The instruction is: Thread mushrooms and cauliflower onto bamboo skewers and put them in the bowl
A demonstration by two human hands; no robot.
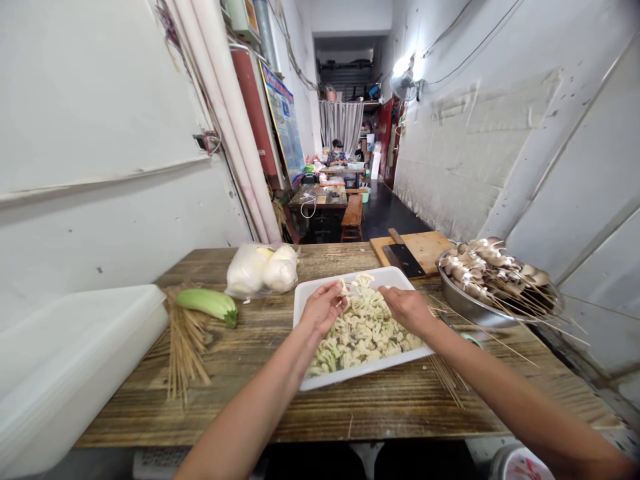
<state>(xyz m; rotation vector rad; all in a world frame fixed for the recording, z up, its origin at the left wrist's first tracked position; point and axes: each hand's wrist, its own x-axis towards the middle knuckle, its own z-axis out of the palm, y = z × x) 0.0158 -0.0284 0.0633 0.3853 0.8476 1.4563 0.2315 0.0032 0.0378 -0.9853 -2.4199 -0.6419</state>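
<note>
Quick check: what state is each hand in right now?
Left hand: closed, pinching a cauliflower floret in the fingertips.
Right hand: closed; what it holds, if anything, cannot be told.

Over the white tray [365, 371], the left hand [324, 308] is pinching toward its far left; the right hand [406, 310] is curling above its right edge. Both bare forearms [273, 393] are slanting inward from its near side.
</note>
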